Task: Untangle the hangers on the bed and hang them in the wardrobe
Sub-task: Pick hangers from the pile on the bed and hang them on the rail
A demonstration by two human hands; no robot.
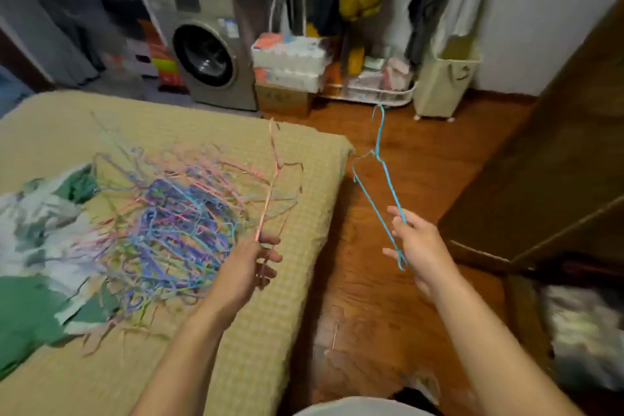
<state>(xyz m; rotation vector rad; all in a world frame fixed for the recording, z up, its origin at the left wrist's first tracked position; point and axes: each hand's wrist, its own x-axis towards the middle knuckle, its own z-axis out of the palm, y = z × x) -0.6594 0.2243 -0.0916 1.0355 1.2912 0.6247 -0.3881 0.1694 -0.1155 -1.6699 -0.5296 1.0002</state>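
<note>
- Left hand (pixel 251 263) at 7 o'clock of centre, over the bed's (pixel 290 280) right part, fingers curled round the lower end of 1 pink hanger (pixel 270 186).
- Pink hanger stands near upright, hook end up toward 12 o'clock, above the right edge of the pile (pixel 169 223).
- Pile: tangled wire hangers, purple, blue, pink and green, lying on the bed at 9 o'clock of the left hand.
- Right hand (pixel 417 246) at 4 o'clock of centre, over the floor (pixel 422 159), fingers pinching 1 blue hanger (pixel 380 176) at its lower corner.
- Blue hanger is clear of the pile, hook pointing to 12 o'clock.
- Wardrobe (pixel 547 172) at 3 o'clock, brown wood, just right of the right hand.
- Washer (pixel 209 51) at 11 o'clock; green-white cloth (pixel 37 246) on the bed at 9 o'clock.
</note>
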